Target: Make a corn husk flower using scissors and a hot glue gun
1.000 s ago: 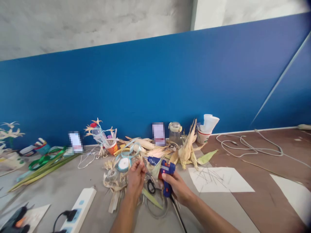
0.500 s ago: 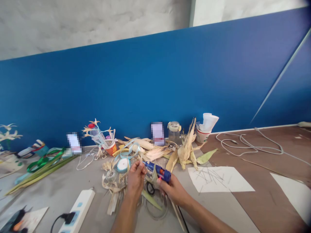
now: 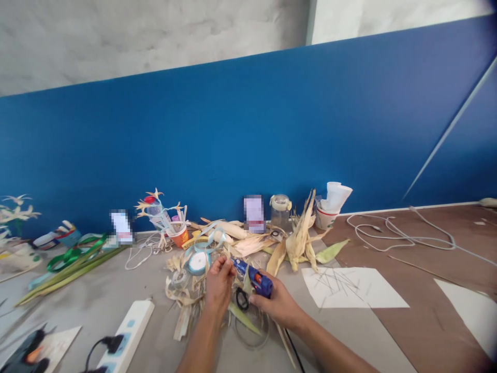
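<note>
My right hand (image 3: 278,303) is wrapped round a blue hot glue gun (image 3: 254,278), its nozzle pointing left and away from me. Close to the nozzle tip, my left hand (image 3: 219,282) is closed in a pinch; what sits between its fingertips is too small to make out. Beneath the glue gun lie a coil of black cord (image 3: 242,299) and a green husk strip (image 3: 245,318). A spool of light blue ribbon (image 3: 198,263) rests just beyond my left hand, among torn dry husk scraps (image 3: 182,300).
Dry corn husks (image 3: 298,243) stand before a clear jar (image 3: 280,215). Thin wires lie on white paper (image 3: 355,290) at right. An orange cup (image 3: 180,237) holds sticks, near husk flowers. A white power strip (image 3: 130,331) is front left. White cables (image 3: 404,235) spread at back right.
The view has shifted slightly. Both hands keep nearly the same pose at the glue gun. A red glow by the right thumb no longer shows.
</note>
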A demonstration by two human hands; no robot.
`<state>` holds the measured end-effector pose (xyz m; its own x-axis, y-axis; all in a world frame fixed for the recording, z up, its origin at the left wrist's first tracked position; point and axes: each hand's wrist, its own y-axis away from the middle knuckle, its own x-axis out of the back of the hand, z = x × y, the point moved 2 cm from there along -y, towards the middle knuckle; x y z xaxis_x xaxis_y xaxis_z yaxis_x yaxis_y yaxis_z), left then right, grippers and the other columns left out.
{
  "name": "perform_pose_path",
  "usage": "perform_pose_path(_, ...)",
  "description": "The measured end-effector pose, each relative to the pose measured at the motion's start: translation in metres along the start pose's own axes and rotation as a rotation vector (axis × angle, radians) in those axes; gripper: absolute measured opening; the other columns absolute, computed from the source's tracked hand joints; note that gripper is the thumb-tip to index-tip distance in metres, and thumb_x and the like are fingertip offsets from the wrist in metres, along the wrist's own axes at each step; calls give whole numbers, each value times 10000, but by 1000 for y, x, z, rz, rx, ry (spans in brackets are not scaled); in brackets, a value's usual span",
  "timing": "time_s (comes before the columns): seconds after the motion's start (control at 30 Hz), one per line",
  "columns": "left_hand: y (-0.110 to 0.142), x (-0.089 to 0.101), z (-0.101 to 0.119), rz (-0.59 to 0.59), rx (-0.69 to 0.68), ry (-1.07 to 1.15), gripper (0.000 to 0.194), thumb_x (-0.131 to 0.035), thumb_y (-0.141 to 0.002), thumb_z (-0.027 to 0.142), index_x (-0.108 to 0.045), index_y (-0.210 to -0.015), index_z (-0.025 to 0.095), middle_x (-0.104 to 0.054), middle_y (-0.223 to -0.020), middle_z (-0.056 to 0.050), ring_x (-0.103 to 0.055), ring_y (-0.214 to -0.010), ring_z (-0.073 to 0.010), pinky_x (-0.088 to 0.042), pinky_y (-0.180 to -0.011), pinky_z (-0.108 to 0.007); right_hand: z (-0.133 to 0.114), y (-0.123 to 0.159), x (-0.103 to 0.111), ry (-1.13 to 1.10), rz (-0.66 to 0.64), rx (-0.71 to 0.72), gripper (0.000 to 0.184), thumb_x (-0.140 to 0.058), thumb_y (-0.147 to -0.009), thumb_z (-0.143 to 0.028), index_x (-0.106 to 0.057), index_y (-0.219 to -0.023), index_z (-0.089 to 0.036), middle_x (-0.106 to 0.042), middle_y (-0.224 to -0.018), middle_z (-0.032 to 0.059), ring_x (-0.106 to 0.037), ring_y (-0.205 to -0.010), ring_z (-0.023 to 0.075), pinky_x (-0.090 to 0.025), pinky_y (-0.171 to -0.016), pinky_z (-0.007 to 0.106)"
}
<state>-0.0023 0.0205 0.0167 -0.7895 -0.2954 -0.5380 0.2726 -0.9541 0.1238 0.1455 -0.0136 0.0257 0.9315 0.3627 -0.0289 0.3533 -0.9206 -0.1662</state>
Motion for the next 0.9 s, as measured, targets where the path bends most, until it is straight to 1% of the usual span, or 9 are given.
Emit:
perform_pose_path(0.07, 0, -1, 0, 2, -5, -3, 331, -788, -509, 273, -548, -698, 147, -530, -551, 57, -448, -465, -49, -348, -500, -179, -6, 0, 0, 85, -1, 55, 233, -594, -621, -125, -574, -850, -167, -519, -785, -6, -475, -728, 143, -400, -669, 252)
perform_pose_path(0.13, 1, -1, 0, 4, -7, 1, 333, -793, -500, 278, -553, -691, 146, -532, -553, 57, -445, -464, -48, -342, -501, -180, -9, 1, -1, 144, 3, 83, 210, -580, -620, -102, -572, -820, -165, -513, -806, -3, -478, -743, 144, -398, -687, 253)
perform_pose_path(0.23, 1, -1, 0, 2, -15, -3, 325, -790, -507, 291, -561, -685, 146, -532, -552, 58, -445, -470, -48, -339, -511, -180, -10, 1, -2, 185, 14, 86, 117, -566, -632, -98, -519, -715, -166, -469, -740, -21, -458, -688, 125, -386, -643, 235)
perform_pose_path(0.4, 1, -1, -1, -4, -25, -39, 334, -786, -511, 326, -576, -697, 145, -531, -531, 58, -439, -471, -53, -334, -516, -185, -9, 2, -3, 235, -4, 114, 116, -566, -643, -107, -473, -671, -171, -442, -713, -29, -447, -674, 118, -371, -629, 225)
perform_pose_path(0.57, 1, -2, 0, -3, -36, -55, 340, -785, -513, 344, -570, -689, 150, -529, -515, 55, -443, -485, -64, -344, -527, -190, -9, 1, -4, 250, 5, 113, 100, -562, -665, -120, -480, -683, -176, -443, -706, -25, -443, -676, 123, -367, -627, 228)
perform_pose_path(0.7, 2, -3, 1, -4, -36, -29, 336, -790, -507, 328, -565, -689, 158, -543, -546, 54, -458, -498, -67, -358, -539, -197, -9, 1, -3, 245, 9, 107, 131, -570, -677, -132, -451, -665, -183, -428, -689, -31, -429, -658, 121, -357, -622, 233)
perform_pose_path(0.9, 4, -5, 2, -2, -29, 6, 317, -792, -506, 293, -568, -682, 154, -540, -552, 54, -455, -490, -65, -358, -534, -203, -6, 0, -3, 253, 5, 115, 103, -571, -691, -145, -474, -696, -178, -445, -706, -26, -433, -673, 126, -358, -635, 239)
